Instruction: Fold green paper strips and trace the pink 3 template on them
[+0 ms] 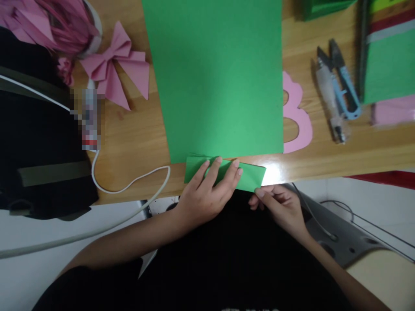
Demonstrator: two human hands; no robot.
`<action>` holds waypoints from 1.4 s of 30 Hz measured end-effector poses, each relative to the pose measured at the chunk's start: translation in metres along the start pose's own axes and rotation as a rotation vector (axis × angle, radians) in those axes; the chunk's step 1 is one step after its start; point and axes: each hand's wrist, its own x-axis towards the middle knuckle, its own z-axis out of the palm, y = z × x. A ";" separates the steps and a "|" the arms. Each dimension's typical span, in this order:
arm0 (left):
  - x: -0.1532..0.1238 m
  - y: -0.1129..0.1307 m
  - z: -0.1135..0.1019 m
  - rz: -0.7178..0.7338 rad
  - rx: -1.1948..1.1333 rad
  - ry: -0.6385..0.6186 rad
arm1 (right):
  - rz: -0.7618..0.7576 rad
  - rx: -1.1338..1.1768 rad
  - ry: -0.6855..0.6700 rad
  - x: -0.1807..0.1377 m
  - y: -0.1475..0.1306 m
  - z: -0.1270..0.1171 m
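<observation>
A narrow folded strip of green paper (251, 175) lies along the front edge of the wooden table. My left hand (209, 188) rests on it with the fingers stretched out and a little apart, pressing it down. At the strip's lower right corner, my right hand (280, 205) pinches the paper between thumb and forefinger; its other fingers are curled. Just beyond the strip lies a large green sheet (220, 82), flat on the table. From under that sheet's right side a pink paper cutout with two holes (304, 125) sticks out.
Thread snips (345, 86) and a pen (329, 90) lie on the right, near stacked coloured paper (391, 73). On the left are a pink paper bow (113, 65), a container of pink paper pieces (95, 32), a white cable (129, 177) and a dark bag (39, 134).
</observation>
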 end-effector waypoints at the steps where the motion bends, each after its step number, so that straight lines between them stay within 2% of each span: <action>1: 0.001 0.000 0.000 0.016 -0.039 -0.005 | -0.001 -0.008 0.004 0.000 0.000 0.000; 5: 0.006 0.003 0.003 0.047 -0.158 -0.013 | -0.017 -0.017 0.003 0.000 0.001 0.001; 10: -0.001 0.002 0.005 -0.028 -0.300 -0.036 | -0.050 -0.035 0.005 -0.001 0.002 0.000; 17: -0.039 -0.034 -0.005 -0.135 -0.252 -0.100 | -0.074 0.005 0.014 -0.001 0.003 0.001; 21: -0.048 -0.047 -0.011 -0.172 -0.215 -0.132 | -0.084 -0.006 0.020 0.000 0.003 0.002; 29: -0.051 -0.034 -0.001 -0.218 -0.093 -0.093 | -0.080 -0.014 0.019 0.000 0.006 0.001; 34: -0.055 -0.033 -0.001 -0.238 -0.087 -0.103 | -0.099 -0.002 0.006 0.001 0.006 0.001; 38: -0.044 -0.033 -0.005 -0.266 -0.137 -0.018 | -0.129 -0.020 -0.012 -0.002 0.006 0.001; 42: -0.006 -0.026 -0.010 -0.239 -0.283 0.080 | -0.244 -0.088 -0.044 -0.009 0.001 -0.002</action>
